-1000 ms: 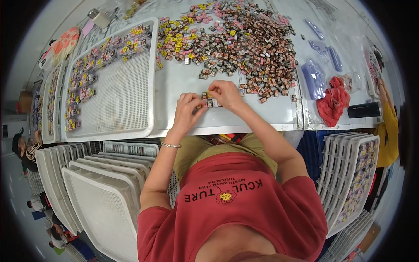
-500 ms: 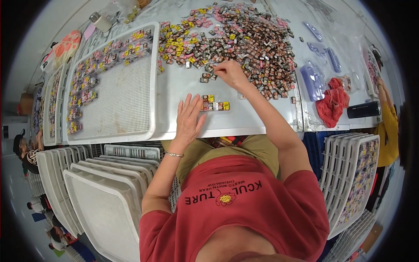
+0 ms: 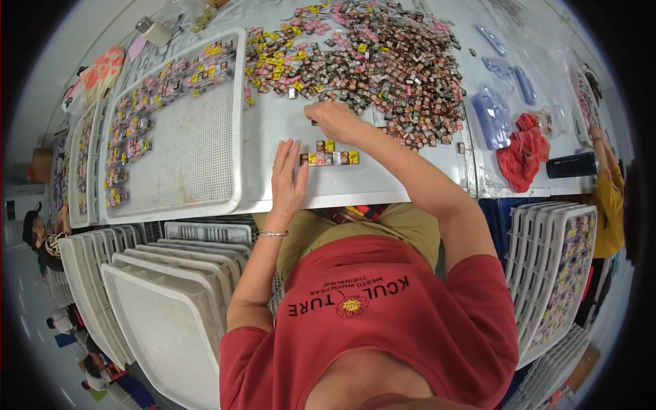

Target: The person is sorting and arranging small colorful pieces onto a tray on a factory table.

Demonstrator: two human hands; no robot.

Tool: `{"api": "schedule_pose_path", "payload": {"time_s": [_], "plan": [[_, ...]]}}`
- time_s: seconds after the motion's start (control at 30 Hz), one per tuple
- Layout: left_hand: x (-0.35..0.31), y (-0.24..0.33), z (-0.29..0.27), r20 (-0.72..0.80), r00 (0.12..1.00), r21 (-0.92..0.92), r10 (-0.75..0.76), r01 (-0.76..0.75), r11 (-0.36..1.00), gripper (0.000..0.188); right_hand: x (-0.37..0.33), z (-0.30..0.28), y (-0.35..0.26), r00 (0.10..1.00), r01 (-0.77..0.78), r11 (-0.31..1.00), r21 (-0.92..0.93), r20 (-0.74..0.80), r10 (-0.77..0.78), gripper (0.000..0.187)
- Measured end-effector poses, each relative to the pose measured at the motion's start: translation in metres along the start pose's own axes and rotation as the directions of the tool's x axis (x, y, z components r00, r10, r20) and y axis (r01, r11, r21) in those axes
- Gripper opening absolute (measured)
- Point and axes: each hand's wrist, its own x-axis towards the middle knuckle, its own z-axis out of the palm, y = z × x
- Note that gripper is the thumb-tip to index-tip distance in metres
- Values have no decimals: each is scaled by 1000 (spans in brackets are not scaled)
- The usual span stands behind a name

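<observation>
My left hand [image 3: 288, 179] rests on the white table with its fingers stretched out. It lies beside the left end of a short row of small square blocks [image 3: 336, 158], coloured yellow, pink, white and dark. A couple more blocks [image 3: 326, 145] sit against the far side of that row. Beyond it my right hand [image 3: 336, 123] reaches to the left, palm down, thumb and fingers pinched together. A small dark block [image 3: 314, 123] shows at its fingertips, mostly hidden by the hand. A wide heap of similar loose blocks [image 3: 417, 89] spreads over the table behind.
On the left lies a white mesh tray [image 3: 188, 150] with block groups along two sides. Blue-violet plastic pieces [image 3: 490, 119], a red cloth [image 3: 523, 157] and a black cylinder [image 3: 571, 167] are at the right. Stacked white trays [image 3: 160, 318] stand below the table edge. Other people work at both sides.
My right hand has moved left from the heap's near edge, over where loose dark blocks lay. My left hand has shifted slightly left, and the row's left end now shows.
</observation>
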Motion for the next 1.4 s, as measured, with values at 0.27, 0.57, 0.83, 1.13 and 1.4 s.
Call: {"api": "schedule_pose_path", "payload": {"time_s": [0.27, 0.57, 0.83, 1.13, 1.4], "plan": [[14, 11, 7, 217, 961, 125, 174, -204, 971, 52, -51, -17, 5, 894, -359, 498, 789, 138, 426, 10], [9, 18, 22, 305, 947, 416, 101, -228, 880, 63, -73, 9, -18, 892, -101, 984, 150, -424, 156, 5], [8, 22, 24, 264, 963, 405, 63, -170, 898, 66, -77, -10, 3, 860, -81, 920, 383, -439, 259, 6], [25, 27, 24, 412, 903, 374, 124, -292, 880, 64, -128, -7, -25, 963, 10, 1000, -24, -269, -16, 24], [34, -13, -7, 64, 997, 7, -34, 34, 999, 44, -123, -30, -8, 971, -142, 893, 426, -117, 210, 55]]}}
